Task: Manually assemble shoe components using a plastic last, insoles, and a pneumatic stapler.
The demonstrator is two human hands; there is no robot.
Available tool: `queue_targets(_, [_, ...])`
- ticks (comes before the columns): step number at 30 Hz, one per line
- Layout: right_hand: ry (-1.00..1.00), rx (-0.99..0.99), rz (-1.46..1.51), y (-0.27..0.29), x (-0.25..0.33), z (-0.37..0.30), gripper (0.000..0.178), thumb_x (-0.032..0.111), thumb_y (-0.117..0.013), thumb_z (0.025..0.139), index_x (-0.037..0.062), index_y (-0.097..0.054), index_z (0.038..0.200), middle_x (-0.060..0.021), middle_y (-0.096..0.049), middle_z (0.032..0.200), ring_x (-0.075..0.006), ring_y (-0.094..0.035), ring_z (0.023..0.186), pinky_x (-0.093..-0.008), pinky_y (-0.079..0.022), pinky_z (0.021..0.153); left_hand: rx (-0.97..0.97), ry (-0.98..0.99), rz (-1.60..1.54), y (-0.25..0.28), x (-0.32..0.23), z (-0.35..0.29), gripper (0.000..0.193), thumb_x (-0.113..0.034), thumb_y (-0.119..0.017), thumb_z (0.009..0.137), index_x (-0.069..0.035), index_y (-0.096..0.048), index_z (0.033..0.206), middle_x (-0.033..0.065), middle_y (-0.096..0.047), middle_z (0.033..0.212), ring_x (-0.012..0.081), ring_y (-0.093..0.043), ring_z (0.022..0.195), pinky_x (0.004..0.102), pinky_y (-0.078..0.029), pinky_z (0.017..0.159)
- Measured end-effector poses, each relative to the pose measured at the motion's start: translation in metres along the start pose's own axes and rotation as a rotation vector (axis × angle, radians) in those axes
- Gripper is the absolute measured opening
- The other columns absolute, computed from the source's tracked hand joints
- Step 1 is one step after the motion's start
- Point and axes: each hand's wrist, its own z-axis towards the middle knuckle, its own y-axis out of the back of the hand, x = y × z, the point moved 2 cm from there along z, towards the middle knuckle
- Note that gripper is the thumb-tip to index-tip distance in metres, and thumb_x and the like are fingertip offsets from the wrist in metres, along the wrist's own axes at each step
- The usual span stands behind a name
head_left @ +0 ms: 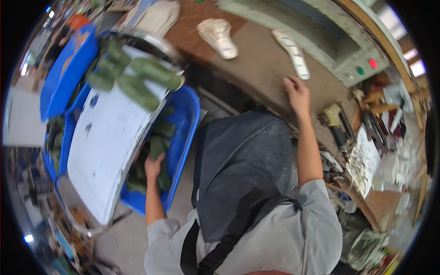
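Observation:
My left hand (154, 167) reaches into a blue plastic bin (192, 110) on my left. Its fingers are closed around a green shoe-shaped piece (157, 146), one of several in there; canvas shoe or covered last, I cannot tell which. My right hand (299, 94) hovers over or rests on the brown workbench (261, 68), fingers loosely bent and apart, with nothing visible in them. Just beyond its fingertips lies a white insole (293, 55) with dark marks. A stack of pale insoles (219, 39) sits farther left on the bench.
A white board (107, 137) beside the bin carries more green shoe-shaped pieces (137, 85). Another blue bin (68, 73) stands behind it. A machine panel with a red button (373, 63) and a green one borders the bench. Tools and a scrap-covered sheet (364, 160) lie at right.

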Motion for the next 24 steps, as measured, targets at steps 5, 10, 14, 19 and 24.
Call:
queue_targets(5, [0.224, -0.192, -0.743, 0.023, 0.015, 0.075, 0.045, 0.033, -0.068, 0.084, 0.0000, -0.062, 0.113, -0.0214, -0.062, 0.112, -0.0310, -0.059, 0.106, -0.0430, -0.045, 0.088, 0.122, -0.174, -0.227, 0.029, -0.145, -0.070, 0.045, -0.021, -0.075, 0.074, 0.003, -0.061, 0.109, 0.0105, -0.068, 0.098, 0.0185, -0.064, 0.088, 0.0309, -0.048, 0.083])
queue_targets(10, [-0.061, -0.043, -0.910, 0.031, 0.016, 0.127, 0.066, 0.041, -0.069, 0.079, 0.0034, -0.049, 0.129, -0.0256, -0.052, 0.123, -0.0412, -0.050, 0.116, -0.0491, -0.038, 0.099, 0.217, -0.874, -0.626, 0.032, -0.286, -0.092, 0.048, -0.015, -0.072, 0.072, 0.006, -0.058, 0.113, 0.0201, -0.063, 0.106, 0.0271, -0.061, 0.103, 0.0384, -0.049, 0.089])
queue_targets(14, [0.066, -0.072, -0.885, 0.049, 0.041, 0.110, 0.069, 0.041, -0.071, 0.078, 0.0008, -0.048, 0.130, -0.0258, -0.053, 0.123, -0.0407, -0.051, 0.116, -0.0478, -0.040, 0.098, 0.349, -0.607, -1.367, -0.033, -0.388, -0.068, 0.046, -0.009, -0.068, 0.073, 0.007, -0.056, 0.115, 0.0196, -0.062, 0.107, 0.0304, -0.060, 0.105, 0.0401, -0.049, 0.090])
queue_targets(19, [0.476, -0.274, -0.512, 0.076, 0.144, 0.128, 0.048, 0.028, -0.069, 0.084, -0.0015, -0.057, 0.119, -0.0213, -0.061, 0.110, -0.0353, -0.060, 0.102, -0.0403, -0.048, 0.087, 0.231, -0.267, -1.514, -0.140, -0.456, -0.015, 0.025, -0.007, -0.068, 0.083, -0.001, -0.061, 0.105, 0.0027, -0.062, 0.096, 0.0134, -0.057, 0.085, 0.0273, -0.044, 0.079])
queue_targets(24, [0.775, -0.322, -0.714, 0.094, 0.232, 0.199, 0.040, 0.026, -0.065, 0.086, 0.0009, -0.059, 0.116, -0.0194, -0.062, 0.109, -0.0362, -0.059, 0.099, -0.0416, -0.047, 0.087, 0.395, -0.203, -1.542, -0.185, -0.454, -0.001, 0.039, -0.009, -0.063, 0.088, 0.001, -0.049, 0.124, 0.0068, -0.057, 0.112, 0.0162, -0.054, 0.105, 0.0309, -0.044, 0.090])
